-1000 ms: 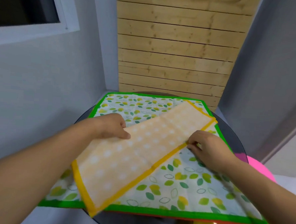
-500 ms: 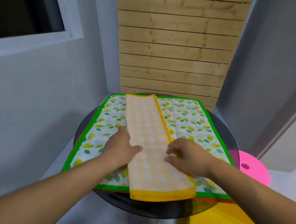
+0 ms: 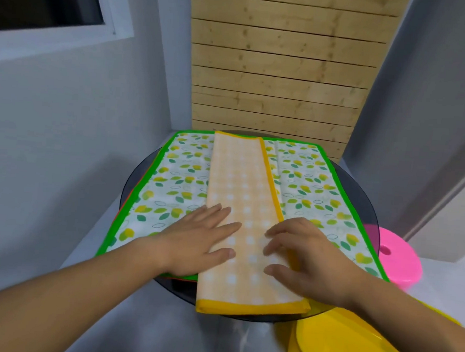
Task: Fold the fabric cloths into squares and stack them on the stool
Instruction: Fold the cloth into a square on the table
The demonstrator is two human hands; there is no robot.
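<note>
A yellow-bordered cloth (image 3: 241, 192), folded into a long strip, lies across a leaf-print cloth (image 3: 176, 183). The left hand (image 3: 197, 241) presses flat on its left edge; the right hand (image 3: 310, 259), fingers loosely arched, presses its right.

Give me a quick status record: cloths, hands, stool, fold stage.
working cloth: orange checked cloth, folded into a long strip, near end overhanging the table edge
underneath: leaf-print cloth, spread flat on the round glass table
left hand: flat on the strip's left edge
right hand: fingers resting on the strip's right side
pink stool: right of the table, no cloth on its visible part
fold stage: strip, not yet a square
</note>
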